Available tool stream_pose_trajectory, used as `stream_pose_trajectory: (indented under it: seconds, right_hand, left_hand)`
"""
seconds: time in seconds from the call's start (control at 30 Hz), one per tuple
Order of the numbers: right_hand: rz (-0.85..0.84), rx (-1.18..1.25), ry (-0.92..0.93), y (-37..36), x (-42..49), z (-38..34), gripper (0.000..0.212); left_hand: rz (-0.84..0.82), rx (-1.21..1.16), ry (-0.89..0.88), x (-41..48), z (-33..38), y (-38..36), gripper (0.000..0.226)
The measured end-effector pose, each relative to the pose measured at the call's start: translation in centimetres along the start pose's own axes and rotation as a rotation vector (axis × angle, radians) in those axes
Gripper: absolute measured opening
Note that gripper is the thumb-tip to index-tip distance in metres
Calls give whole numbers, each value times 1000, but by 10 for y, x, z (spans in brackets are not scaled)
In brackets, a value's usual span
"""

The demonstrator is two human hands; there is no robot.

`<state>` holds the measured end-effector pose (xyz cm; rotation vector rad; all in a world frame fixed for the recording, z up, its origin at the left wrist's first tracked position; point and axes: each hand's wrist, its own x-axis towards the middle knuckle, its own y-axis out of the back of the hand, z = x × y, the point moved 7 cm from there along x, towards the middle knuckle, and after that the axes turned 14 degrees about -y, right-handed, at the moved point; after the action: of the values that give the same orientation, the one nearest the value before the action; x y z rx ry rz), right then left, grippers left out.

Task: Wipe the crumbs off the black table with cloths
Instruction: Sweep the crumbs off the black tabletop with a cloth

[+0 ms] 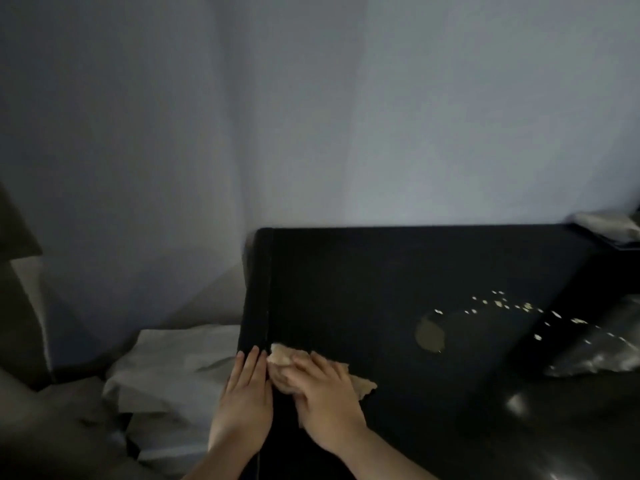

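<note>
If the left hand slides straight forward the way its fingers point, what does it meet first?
Nothing, it seems: the left hand lies flat on the black table along its left edge, and that strip looks bare up to the wall.

Black table (346, 289) against wall — pale crumbs (498, 304) scattered right of centre, dull smear (430, 335) beside them, crumpled beige cloth (363, 384) near left edge — hands flat on top.
</note>
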<state>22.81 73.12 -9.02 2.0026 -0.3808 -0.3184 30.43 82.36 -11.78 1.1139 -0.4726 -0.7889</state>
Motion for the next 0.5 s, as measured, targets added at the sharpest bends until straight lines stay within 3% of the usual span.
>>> stream_pose_trajectory:
  seconds: [0.1,0.2,0.27,0.33,0.4,0.5]
  right_hand:
    - [-120,-10,44,-6,-28,-4,44]
    - [-141,-14,8,2,-25,7,46]
    - [-37,7,-142,7,-16,18,48]
    - [114,1,-264,12,-14,17,50]
    - [76,-20,-209,4,-19,-2,51]
    - [-119,-101,-6,-17,-45,-23,48]
  left_hand:
    - [89,-26,-155,-14,2,-2,86]
    - [136,17,-198,-23,-3,10,54]
    - [-32,-116,-97,-31,-10,-1,53]
    - [-61,-97,-57,-31,-10,-3,54]
    - [-54,-78,-68,-29,-9,-7,54]
    - [-46,-33,-56,-28,-15,-12,54]
